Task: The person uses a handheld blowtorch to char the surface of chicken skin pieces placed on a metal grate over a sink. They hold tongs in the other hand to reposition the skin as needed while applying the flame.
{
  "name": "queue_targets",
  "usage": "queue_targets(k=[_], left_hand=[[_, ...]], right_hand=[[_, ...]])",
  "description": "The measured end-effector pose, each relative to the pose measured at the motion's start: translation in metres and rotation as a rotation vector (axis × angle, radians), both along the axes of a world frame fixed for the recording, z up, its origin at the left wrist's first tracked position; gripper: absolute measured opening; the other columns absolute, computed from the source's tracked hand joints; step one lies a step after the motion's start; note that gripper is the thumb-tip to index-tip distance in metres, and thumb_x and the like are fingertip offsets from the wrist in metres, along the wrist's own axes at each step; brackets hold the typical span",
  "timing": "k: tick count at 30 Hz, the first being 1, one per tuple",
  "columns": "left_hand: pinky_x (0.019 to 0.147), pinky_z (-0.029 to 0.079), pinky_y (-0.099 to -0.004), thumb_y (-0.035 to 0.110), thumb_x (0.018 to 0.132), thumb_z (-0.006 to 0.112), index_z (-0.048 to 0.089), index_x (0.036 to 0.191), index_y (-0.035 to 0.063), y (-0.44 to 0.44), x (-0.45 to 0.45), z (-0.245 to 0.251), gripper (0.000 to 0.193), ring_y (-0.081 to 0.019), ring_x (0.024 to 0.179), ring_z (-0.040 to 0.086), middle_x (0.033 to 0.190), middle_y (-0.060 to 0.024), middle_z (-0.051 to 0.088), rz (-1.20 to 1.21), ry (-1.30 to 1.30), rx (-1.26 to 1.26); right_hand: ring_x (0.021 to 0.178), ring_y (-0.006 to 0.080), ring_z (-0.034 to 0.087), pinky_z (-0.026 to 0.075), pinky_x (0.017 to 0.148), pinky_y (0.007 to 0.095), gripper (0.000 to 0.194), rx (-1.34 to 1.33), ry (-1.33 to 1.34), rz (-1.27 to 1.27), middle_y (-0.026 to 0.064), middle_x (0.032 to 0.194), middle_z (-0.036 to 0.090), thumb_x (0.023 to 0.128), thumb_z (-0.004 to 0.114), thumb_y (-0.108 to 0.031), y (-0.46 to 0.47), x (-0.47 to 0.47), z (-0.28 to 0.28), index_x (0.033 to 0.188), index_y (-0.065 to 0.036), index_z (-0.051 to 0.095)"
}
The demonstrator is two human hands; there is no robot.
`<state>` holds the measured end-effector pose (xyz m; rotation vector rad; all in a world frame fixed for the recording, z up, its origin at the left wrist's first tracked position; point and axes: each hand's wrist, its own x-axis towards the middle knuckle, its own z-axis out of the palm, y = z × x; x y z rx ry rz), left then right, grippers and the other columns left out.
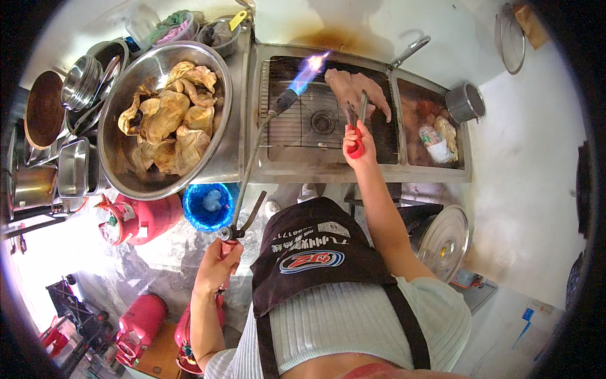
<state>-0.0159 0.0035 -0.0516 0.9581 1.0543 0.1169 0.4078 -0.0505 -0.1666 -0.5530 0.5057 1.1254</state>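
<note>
My left hand (218, 265) grips the handle of a long-necked gas torch (252, 166). A blue and orange flame (310, 73) shoots from its nozzle over the left sink basin, close to the left of a pale piece of raw meat or skin (343, 85). Red-handled metal tongs (356, 142) are in my right hand (362, 149), their tips on that meat above a wire rack (293, 128). To the left, a large steel bowl (225, 118) holds several browned, singed pieces (168, 113).
The right basin (412, 158) holds a wrapped package (435, 144) beneath a faucet (412, 52). A steel pot (465, 103) stands at its right. Stacked bowls (80, 83) lie far left. Below the counter are a blue-lined bin (208, 203) and red gas cylinders (151, 218). A round lid (445, 244) leans at right.
</note>
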Motion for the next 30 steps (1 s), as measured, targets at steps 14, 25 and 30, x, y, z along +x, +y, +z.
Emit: queue_targets(k=[14, 25, 30], left_hand=[[0.043, 0.034, -0.02, 0.012, 0.088, 0.057, 0.05, 0.09, 0.0047, -0.011, 0.007, -0.005, 0.01, -0.0064, 0.047, 0.043, 0.064, 0.001, 0.05, -0.007, 0.033, -0.025], [0.046, 0.032, -0.0198, 0.016, 0.088, 0.058, 0.052, 0.09, 0.0021, -0.018, 0.005, 0.001, 0.015, -0.0048, 0.049, 0.041, 0.062, 0.0021, 0.048, -0.012, 0.043, 0.029], [0.044, 0.033, -0.0199, 0.015, 0.088, 0.058, 0.052, 0.091, 0.0037, -0.021, 0.01, 0.012, 0.013, -0.0061, 0.049, 0.043, 0.063, 0.0012, 0.049, 0.026, 0.033, 0.031]], right_hand=[[0.066, 0.0344, 0.063, 0.052, 0.056, 0.0412, 0.044, -1.422, -2.037, 1.104, 0.0188, 0.072, 0.062, 0.081, 0.062, -0.036, -0.07, 0.023, -0.02, 0.096, 0.004, 0.05], [0.048, 0.0144, 0.053, 0.04, 0.039, 0.0256, 0.031, -0.617, -1.073, 0.645, 0.0052, 0.062, 0.056, 0.086, 0.058, -0.032, -0.05, 0.036, -0.045, 0.086, -0.002, 0.056], [0.041, 0.0049, 0.039, 0.031, 0.034, 0.019, 0.028, 0.004, -0.407, 0.486, -0.0015, 0.064, 0.049, 0.091, 0.052, -0.031, -0.055, 0.019, -0.035, 0.1, -0.005, 0.053]])
